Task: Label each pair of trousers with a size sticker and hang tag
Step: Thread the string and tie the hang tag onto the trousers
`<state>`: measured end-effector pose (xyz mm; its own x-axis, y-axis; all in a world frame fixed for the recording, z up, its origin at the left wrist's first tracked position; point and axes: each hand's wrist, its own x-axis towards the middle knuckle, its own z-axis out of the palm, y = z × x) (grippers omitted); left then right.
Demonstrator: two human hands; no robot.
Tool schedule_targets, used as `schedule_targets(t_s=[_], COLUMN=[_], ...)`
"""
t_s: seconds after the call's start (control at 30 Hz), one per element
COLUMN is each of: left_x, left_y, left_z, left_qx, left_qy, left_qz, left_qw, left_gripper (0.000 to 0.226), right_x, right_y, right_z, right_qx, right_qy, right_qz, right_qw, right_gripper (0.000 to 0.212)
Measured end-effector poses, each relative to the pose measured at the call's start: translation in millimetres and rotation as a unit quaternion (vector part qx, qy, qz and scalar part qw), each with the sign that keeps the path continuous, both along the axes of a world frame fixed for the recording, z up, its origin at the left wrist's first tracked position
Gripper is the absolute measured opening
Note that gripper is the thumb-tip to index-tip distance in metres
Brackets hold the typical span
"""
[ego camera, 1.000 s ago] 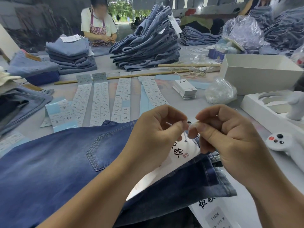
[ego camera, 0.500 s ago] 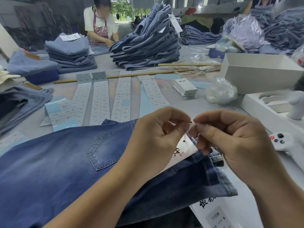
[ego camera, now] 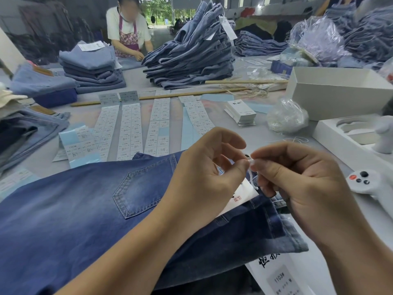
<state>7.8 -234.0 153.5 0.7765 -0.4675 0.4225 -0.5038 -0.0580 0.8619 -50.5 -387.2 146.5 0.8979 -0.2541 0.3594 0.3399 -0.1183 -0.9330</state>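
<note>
A pair of dark blue jeans (ego camera: 85,209) lies flat in front of me, back pocket up. A white hang tag (ego camera: 242,195) with black characters rests at the waistband, mostly hidden behind my hands. Its white string (ego camera: 253,177) runs up to my fingers. My left hand (ego camera: 204,177) and my right hand (ego camera: 302,182) meet above the waistband, each pinching the string end between thumb and forefinger. Strips of size stickers (ego camera: 129,130) lie in rows beyond the jeans. A stack of blank hang tags (ego camera: 241,111) sits to the right of the strips.
Another tagged pair (ego camera: 276,277) lies under the jeans at the bottom right. A white open box (ego camera: 340,96), a bag of strings (ego camera: 286,118), a white tray (ego camera: 344,143) and a game controller (ego camera: 368,184) stand at right. Jeans stacks (ego camera: 191,60) and a person (ego camera: 127,33) are across the table.
My hands have stayed together over the waistband while working the string. My left fingers have loosened and spread a little, and the string now hangs visibly below my right thumb.
</note>
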Motion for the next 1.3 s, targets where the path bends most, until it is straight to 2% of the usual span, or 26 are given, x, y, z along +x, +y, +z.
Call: schedule_targets(t_s=[0.33,0.53,0.67,0.87,1.03,1.3], left_x=[-0.4,-0.9,-1.3,0.5,3.4,5.3], left_y=[-2.5,-3.6,-4.6,-1.3,-0.8,-0.7], left_z=[0.2,1.1,0.9,0.9,1.7,1.9], left_qx=[0.004,0.007,0.004,-0.018,-0.023,-0.063], left_qy=[-0.003,-0.001,0.001,0.041,0.032,0.077], left_qz=[0.003,0.002,0.005,-0.026,-0.038,-0.068], left_qw=[1.0,1.0,1.0,0.999,0.999,0.993], left_gripper=[0.019,0.02,0.017,0.015,0.016,0.013], right_x=[-1.4,-3.4,-5.5,-6.0,-6.1,-5.3], right_y=[-2.7,-1.1,2.8,4.0,3.0,2.5], right_z=[1.7,3.5,6.2,8.2,7.9,8.9], right_qx=[0.0,-0.018,-0.018,-0.035,-0.066,-0.073], right_qy=[0.007,0.016,0.027,0.041,0.036,0.036], right_qz=[-0.01,-0.026,-0.034,-0.035,-0.04,-0.045], right_qw=[1.0,0.999,0.999,0.998,0.996,0.996], right_gripper=[0.009,0.013,0.006,0.019,0.018,0.019])
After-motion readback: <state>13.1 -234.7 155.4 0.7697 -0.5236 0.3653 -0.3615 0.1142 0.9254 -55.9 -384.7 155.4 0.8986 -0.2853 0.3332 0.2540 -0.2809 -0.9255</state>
